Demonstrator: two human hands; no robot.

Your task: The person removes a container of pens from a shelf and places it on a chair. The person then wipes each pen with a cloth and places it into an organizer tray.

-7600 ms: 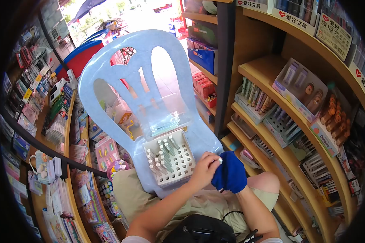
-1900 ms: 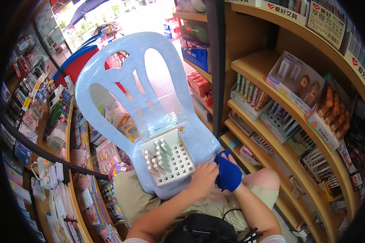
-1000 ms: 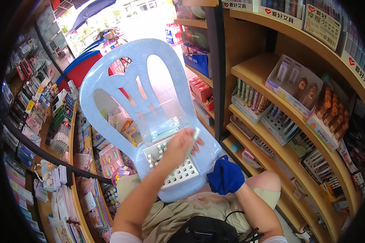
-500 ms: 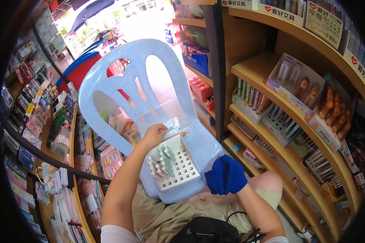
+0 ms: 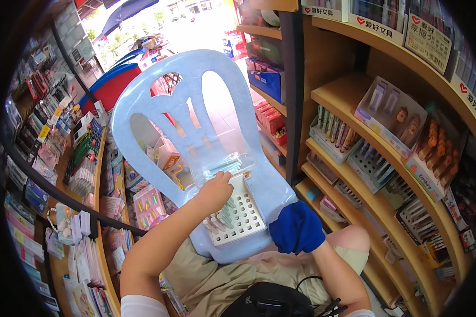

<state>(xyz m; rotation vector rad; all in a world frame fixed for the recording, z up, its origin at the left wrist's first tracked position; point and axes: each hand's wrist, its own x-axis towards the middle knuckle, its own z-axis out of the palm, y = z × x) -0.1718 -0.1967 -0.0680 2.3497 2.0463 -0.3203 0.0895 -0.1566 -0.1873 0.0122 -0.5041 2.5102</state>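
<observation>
My left hand [image 5: 216,192] hovers over the back left of a white holder [image 5: 254,225] with square holes, its fingers curled together. What they hold, if anything, is hidden. Pale green and whitish pens [image 5: 219,221] stand in the holder's left part, partly covered by that hand. Just behind lies an open clear plastic box [image 5: 198,168] with more pale green pens [image 5: 222,165] in it. My right hand is wrapped around a bunched blue cloth [image 5: 297,227], which hides the fingers, at the seat's right front edge. Holder and box both rest on a light blue plastic chair [image 5: 272,187].
Curved wooden shelves [image 5: 337,95] with boxed pens rise close on the right. Racks of stationery [image 5: 84,182] line the left, behind a dark rail [image 5: 63,196]. The chair's back [image 5: 127,121] stands ahead, and my lap [image 5: 195,280] is in front of the seat.
My left hand has moved from the clear box toward me and right, over the holder's pens. The right hand stays on the blue cloth. The view has shifted slightly.
</observation>
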